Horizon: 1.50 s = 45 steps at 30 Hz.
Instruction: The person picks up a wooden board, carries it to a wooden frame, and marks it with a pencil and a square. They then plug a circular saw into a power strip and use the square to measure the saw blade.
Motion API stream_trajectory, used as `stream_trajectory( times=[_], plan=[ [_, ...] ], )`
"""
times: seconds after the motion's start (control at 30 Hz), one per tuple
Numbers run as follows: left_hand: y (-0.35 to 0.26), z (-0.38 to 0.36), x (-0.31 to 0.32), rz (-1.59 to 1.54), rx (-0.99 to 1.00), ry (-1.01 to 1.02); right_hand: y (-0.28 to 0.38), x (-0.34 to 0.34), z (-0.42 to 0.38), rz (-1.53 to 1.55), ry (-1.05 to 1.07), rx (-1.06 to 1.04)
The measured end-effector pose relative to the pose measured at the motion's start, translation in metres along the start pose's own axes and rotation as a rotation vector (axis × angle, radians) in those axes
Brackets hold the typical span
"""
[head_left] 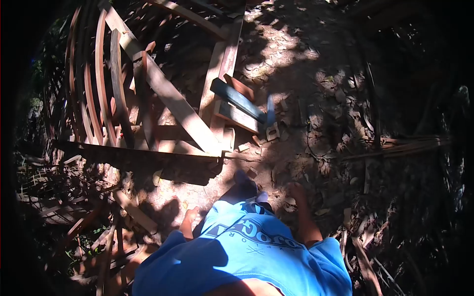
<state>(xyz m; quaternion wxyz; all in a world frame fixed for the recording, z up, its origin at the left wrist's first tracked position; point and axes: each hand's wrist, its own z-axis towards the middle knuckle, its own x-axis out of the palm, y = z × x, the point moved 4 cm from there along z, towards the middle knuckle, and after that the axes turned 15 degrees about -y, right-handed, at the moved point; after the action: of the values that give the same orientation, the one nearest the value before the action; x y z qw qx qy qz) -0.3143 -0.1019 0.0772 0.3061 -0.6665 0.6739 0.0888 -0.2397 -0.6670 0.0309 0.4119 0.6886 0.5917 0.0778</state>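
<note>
My left hand [190, 215] hangs low beside the blue shirt, above sunlit ground, and I see nothing in it. On the other side my right hand [296, 192] hangs in shade over leaf litter, with nothing visible in it either. The fingers of both are too small and dim to make out. Ahead of my feet lies the corner of a wooden frame [185, 116], apart from both hands. Beside that corner rest a dark bluish board [238, 100] and a pale wood block [237, 117]. What looks like a handsaw [270, 111], with a bluish blade and pale looped handle, lies against them.
Several upright slats [101, 74] stand along the left part of the frame. Loose planks [136, 212] and sticks lie at the lower left. Small wood offcuts [243, 147] are scattered near the frame corner. A bundle of thin sticks [410, 146] crosses the leafy ground at right.
</note>
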Motion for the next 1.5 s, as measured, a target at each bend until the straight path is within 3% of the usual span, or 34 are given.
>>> stream_trajectory(
  times=[0.13, 0.27, 0.37, 0.47, 0.53, 0.6, 0.7, 0.77, 0.83, 0.9, 1.0, 1.03, 1.07, 1.13, 1.2, 1.27, 1.3, 1.33, 1.4, 1.5],
  plan=[
    [-0.05, 0.009, 0.051, -0.006, 0.071, 0.087, 0.033, 0.019, -0.001, -0.126, 0.067, -0.025],
    [-0.167, -0.028, 0.083, -0.098, 0.265, 0.156, 0.029, 0.023, 0.009, -0.483, 0.174, 0.062],
    [-0.225, -0.031, 0.081, -0.152, 0.374, 0.186, 0.045, 0.034, 0.027, -0.56, 0.103, 0.044],
    [-0.258, -0.018, 0.071, -0.21, 0.399, 0.195, 0.105, 0.06, 0.042, -0.793, 0.099, -0.495],
    [-0.252, 0.002, 0.057, -0.278, 0.325, 0.131, 0.144, 0.078, 0.051, -0.644, 0.08, -0.435],
    [-0.208, 0.069, 0.051, -0.363, 0.382, 0.002, 0.183, 0.105, 0.071, -0.499, 0.132, -0.458],
    [-0.158, 0.062, 0.02, -0.36, 0.118, -0.144, 0.226, 0.142, 0.112, -0.41, 0.275, -0.486],
    [-0.118, 0.042, 0.006, -0.357, -0.042, -0.2, 0.187, 0.189, 0.191, -0.386, 0.378, -0.462],
    [-0.092, 0.013, 0.007, -0.356, -0.185, -0.228, 0.206, 0.212, 0.218, -0.484, 0.414, -0.569],
    [-0.081, -0.018, 0.019, -0.365, -0.302, -0.243, 0.212, 0.251, 0.249, -0.065, 0.467, 0.013],
    [-0.087, -0.057, 0.052, -0.376, -0.438, -0.223, 0.266, 0.3, 0.306, -0.879, 0.333, -0.853],
    [-0.092, -0.066, 0.069, -0.384, -0.459, -0.203, 0.308, 0.312, 0.306, -0.943, 0.319, -0.741],
    [-0.099, -0.071, 0.088, -0.398, -0.45, -0.179, 0.382, 0.308, 0.283, -0.812, 0.285, -0.578],
    [-0.12, -0.078, 0.128, -0.478, -0.315, -0.148, 0.426, 0.358, 0.311, -0.706, 0.138, -0.67],
    [-0.148, -0.088, 0.164, -0.59, -0.057, -0.125, 0.492, 0.392, 0.312, -0.647, 0.137, -0.717],
    [-0.148, -0.092, 0.183, -0.419, -0.117, -0.095, 0.519, 0.439, 0.332, -0.552, 0.079, -0.868],
    [-0.147, -0.093, 0.192, -0.331, -0.145, -0.073, 0.519, 0.473, 0.354, -0.631, 0.159, -0.908],
    [-0.147, -0.096, 0.2, -0.273, -0.181, -0.046, 0.535, 0.481, 0.35, -0.635, 0.117, -0.805],
    [-0.149, -0.098, 0.203, -0.242, -0.253, -0.024, 0.522, 0.52, 0.369, -0.667, 0.004, -1.119],
    [-0.153, -0.109, 0.188, -0.263, -0.338, -0.038, 0.526, 0.515, 0.387, -0.781, 0.189, -1.048]
  ],
)
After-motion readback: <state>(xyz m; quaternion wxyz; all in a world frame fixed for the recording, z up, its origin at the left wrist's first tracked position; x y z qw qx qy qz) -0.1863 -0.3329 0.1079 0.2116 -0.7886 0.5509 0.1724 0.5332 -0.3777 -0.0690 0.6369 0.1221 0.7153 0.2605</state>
